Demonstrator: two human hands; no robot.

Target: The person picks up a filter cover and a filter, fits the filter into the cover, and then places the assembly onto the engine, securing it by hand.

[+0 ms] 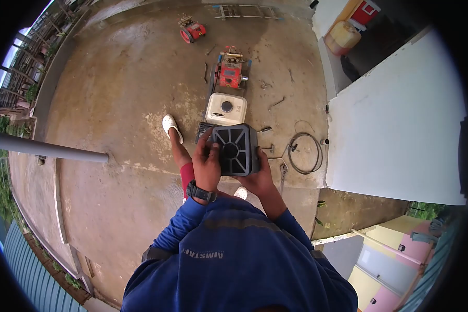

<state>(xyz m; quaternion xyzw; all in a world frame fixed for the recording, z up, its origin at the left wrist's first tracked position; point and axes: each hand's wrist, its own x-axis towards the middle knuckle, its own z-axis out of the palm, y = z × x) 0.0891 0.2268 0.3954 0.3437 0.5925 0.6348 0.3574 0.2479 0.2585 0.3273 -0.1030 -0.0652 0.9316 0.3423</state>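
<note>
A black, square, box-like part (247, 151) with a round centre hole and radiating ribs is held between my two hands in front of my chest. My left hand (207, 165), with a black watch on its wrist, grips its left side, thumb on the ribbed face. On the right side and underneath, my right hand (261, 176) wraps round it. Just beyond it stands an engine with a cream tank (235, 108) and a black cap. A red pump (230, 74) sits behind the tank.
A smaller red machine (192, 30) stands farther back. Wrenches (276, 103) and a coiled hose (319, 156) lie on the concrete at the right. A grey pole (52, 148) is at the left, a white wall (395, 125) at the right.
</note>
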